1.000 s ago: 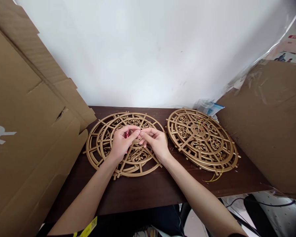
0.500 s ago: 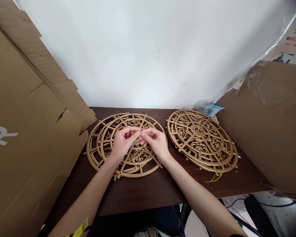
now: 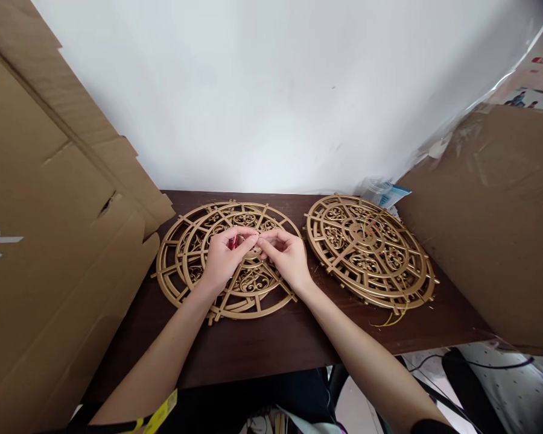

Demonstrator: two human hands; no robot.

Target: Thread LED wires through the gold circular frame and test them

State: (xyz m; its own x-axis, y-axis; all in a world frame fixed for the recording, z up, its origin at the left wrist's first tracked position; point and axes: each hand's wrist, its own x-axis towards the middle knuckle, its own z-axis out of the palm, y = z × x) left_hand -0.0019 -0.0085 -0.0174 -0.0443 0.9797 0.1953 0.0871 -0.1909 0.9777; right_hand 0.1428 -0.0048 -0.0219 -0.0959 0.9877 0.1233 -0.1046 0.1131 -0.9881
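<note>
Left hand and right hand, fingertips meeting, both pinching small red piece above hub of gold openwork disc beneath. Best kept low, grip light, wrists steady.

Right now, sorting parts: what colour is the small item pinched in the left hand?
Red, seen in the head view.

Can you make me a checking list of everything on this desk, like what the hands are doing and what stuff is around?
Surface: dark wooden table, bare toward the near edge.
Job's things: left gold disc stack; small red item pinched over its middle.
Clutter: right gold disc stack; plastic packet behind it.
Hands: left hand and right hand, fingertips meeting.
Cables: yellow wires under the right stack; black cable below the table.
Surroundings: cardboard boxes on both sides; white wall.
</note>
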